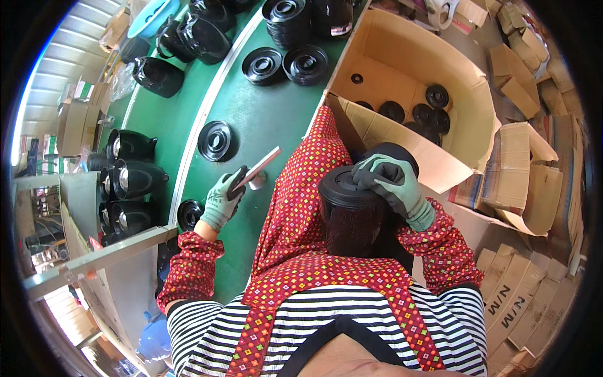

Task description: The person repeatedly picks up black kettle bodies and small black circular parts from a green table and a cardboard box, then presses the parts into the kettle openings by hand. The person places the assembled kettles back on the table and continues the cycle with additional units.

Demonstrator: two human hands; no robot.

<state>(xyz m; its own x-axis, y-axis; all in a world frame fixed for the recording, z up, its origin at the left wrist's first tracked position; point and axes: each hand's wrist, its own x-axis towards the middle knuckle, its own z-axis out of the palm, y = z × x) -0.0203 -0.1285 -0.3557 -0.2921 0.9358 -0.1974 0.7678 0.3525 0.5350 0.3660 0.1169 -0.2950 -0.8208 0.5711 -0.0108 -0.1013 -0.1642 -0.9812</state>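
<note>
My left hand (221,198), in a green-grey work glove with dark fingertips, is closed around a pale, flat, bar-like tool (262,163) over the green table. A small silvery round piece (257,181) shows just below the bar; whether they are joined I cannot tell. On my lap stands a black jug-like container (353,223) with a black lid (344,183) on top. My right hand (391,183), gloved alike, has its fingers curled and pinched at the lid's centre, where a knob may be hidden. Behind that hand is another dark rounded object (396,152).
Black round lids (215,141) lie singly and stacked on the green table (251,110). Black kettle-like pots (129,179) stand along its left side, more at the far end. An open cardboard box (377,72) with black lids inside stands at far right, near other cartons (527,176).
</note>
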